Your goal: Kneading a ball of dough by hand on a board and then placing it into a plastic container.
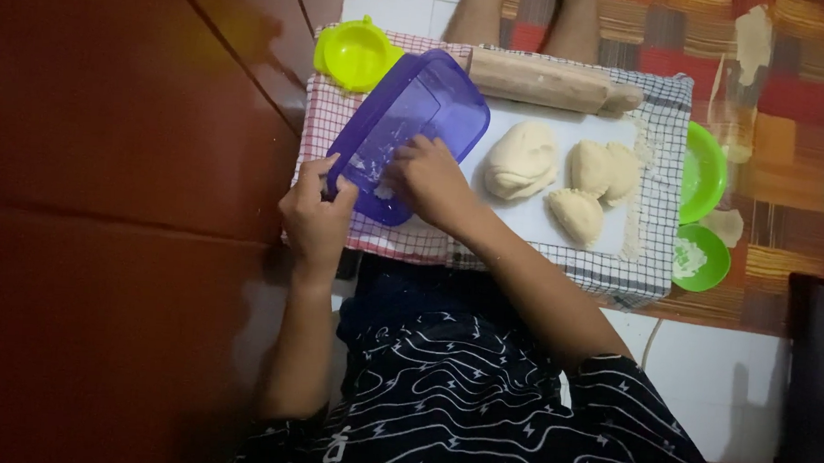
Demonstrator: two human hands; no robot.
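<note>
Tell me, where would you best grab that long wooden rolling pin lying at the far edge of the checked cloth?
Probably around the middle of the long wooden rolling pin, coming down from above with fingers across its width. It lies flat along the far edge of the checked cloth, with its whole length exposed. The pale dough pieces sit nearer, so reaching over them seems wise.
</note>
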